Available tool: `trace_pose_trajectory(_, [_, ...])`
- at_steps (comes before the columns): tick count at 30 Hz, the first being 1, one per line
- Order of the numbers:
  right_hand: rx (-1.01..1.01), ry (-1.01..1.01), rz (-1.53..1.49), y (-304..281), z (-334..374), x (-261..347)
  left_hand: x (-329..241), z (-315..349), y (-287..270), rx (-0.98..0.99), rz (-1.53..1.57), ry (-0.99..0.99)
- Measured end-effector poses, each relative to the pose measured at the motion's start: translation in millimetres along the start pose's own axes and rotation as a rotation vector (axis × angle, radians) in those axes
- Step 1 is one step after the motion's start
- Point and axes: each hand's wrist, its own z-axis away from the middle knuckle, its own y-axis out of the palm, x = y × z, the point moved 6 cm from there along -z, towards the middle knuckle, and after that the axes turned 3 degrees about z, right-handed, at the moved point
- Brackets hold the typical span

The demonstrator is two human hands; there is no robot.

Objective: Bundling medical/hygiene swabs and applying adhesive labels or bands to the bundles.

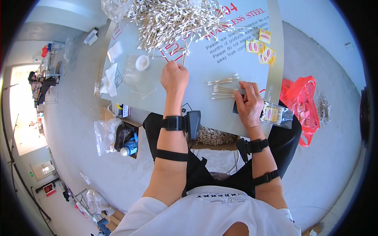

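My left hand [174, 76] is closed in a fist at the near edge of a large heap of cotton swabs [173, 23]. From its fingers juts a slim silvery thing [184, 59] that looks like tweezers, its tip among the nearest swabs. To the right, my right hand [249, 105] rests low over the table, fingers apart and slightly curled. Its thumb and fingertips lie by the ends of a small row of loose swabs [223, 92]. Partly under that hand is a dark flat piece [237, 108]. Beside the wrist lies a clear packet of swabs [277, 114] with a yellow label.
Several yellow cards [264, 50] lie on the film-covered metal table [228, 118]. White scraps [110, 80] and a round white lid [142, 62] sit at left. A red plastic bag [302, 108] stands right of the table; an open box [136, 143] holds a bottle at lower left.
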Motion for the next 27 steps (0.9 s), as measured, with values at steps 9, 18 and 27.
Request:
trace_pose_trajectory(9, [-0.027, -0.004, -0.035, 0.5, 1.1, -0.3, -26.4, 26.0, 14.3, 0.048, -0.011, 0.313])
trace_pose_trajectory(18, [-0.021, 0.019, -0.041, 0.9, 1.0, -1.8, -50.3, 20.0, 24.2, 0.326, 0.134, 0.394])
trace_pose_trajectory(27, [-0.025, 0.017, -0.024, 0.8, 1.2, -2.6, -57.9, 7.7, 12.1, 0.216, 0.102, 0.37])
